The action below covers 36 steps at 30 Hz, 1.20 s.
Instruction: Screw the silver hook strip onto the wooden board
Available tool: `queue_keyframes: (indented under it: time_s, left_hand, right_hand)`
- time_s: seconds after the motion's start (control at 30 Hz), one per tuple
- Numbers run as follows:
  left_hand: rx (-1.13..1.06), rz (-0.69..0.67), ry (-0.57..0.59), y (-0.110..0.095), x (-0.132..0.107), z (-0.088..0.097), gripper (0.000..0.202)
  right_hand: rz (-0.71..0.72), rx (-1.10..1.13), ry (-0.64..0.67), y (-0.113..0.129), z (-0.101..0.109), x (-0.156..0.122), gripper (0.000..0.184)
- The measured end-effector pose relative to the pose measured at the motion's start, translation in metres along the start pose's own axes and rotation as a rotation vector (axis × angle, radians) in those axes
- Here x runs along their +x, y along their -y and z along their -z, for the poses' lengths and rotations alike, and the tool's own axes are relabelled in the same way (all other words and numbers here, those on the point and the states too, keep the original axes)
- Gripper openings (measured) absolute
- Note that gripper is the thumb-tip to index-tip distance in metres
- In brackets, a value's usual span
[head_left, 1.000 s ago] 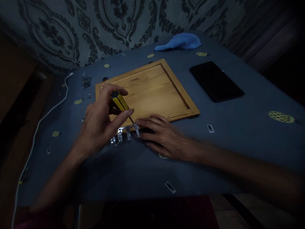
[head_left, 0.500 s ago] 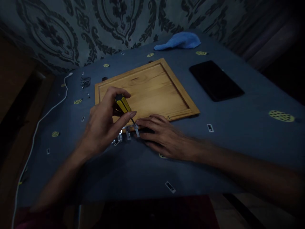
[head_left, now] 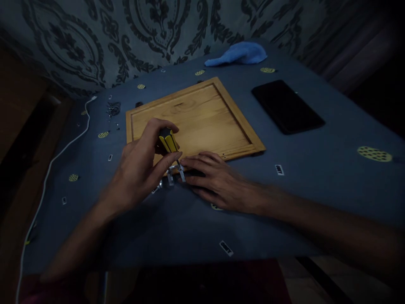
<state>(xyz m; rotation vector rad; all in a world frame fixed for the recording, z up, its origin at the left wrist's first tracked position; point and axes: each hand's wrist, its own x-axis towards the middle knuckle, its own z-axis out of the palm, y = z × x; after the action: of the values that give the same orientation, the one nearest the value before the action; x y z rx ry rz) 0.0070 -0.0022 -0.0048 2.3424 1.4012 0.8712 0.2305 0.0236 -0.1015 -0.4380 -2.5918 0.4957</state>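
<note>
My left hand (head_left: 139,169) grips a yellow and black screwdriver (head_left: 169,143), tip pointing down at a small silver metal bracket (head_left: 172,173) by the near edge of a wooden panel (head_left: 202,118). My right hand (head_left: 211,179) lies flat on the blue cloth, its fingers stretched out and pressing against the bracket's right end. The screwdriver's tip is hidden behind my left fingers.
A black phone (head_left: 286,106) lies right of the panel and a blue rag (head_left: 237,55) sits at the back. Loose screws and small hardware (head_left: 113,109) lie at the back left. A white cable (head_left: 60,156) trails along the left side. A patterned curtain hangs behind.
My left hand has moved right with the screwdriver, which now stands more upright over the bracket and hides more of it. My right hand has stayed put.
</note>
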Motion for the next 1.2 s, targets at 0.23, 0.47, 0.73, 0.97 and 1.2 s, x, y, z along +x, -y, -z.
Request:
queue_keyframes:
  time_s: [0.23,0.47,0.73,0.97,1.2]
  left_hand:
    - [-0.038,0.015,0.018,0.001,0.002,0.000,0.030]
    - [-0.070,0.070,0.038,0.002,0.004,0.003,0.029]
    - [-0.055,0.037,0.085,0.003,0.007,0.006,0.031]
    - [-0.203,0.113,-0.044,0.006,0.006,0.010,0.034]
    - [-0.346,0.185,-0.185,0.013,0.011,0.010,0.043]
  right_hand:
    - [0.023,-0.001,-0.023,0.001,0.000,0.001,0.027]
    - [0.010,-0.006,-0.012,0.000,0.000,0.000,0.027]
    - [-0.001,0.002,-0.003,0.002,0.001,0.001,0.028]
    - [-0.007,-0.004,-0.005,0.001,0.001,0.001,0.027]
    - [0.004,0.003,-0.018,0.000,0.000,0.000,0.027]
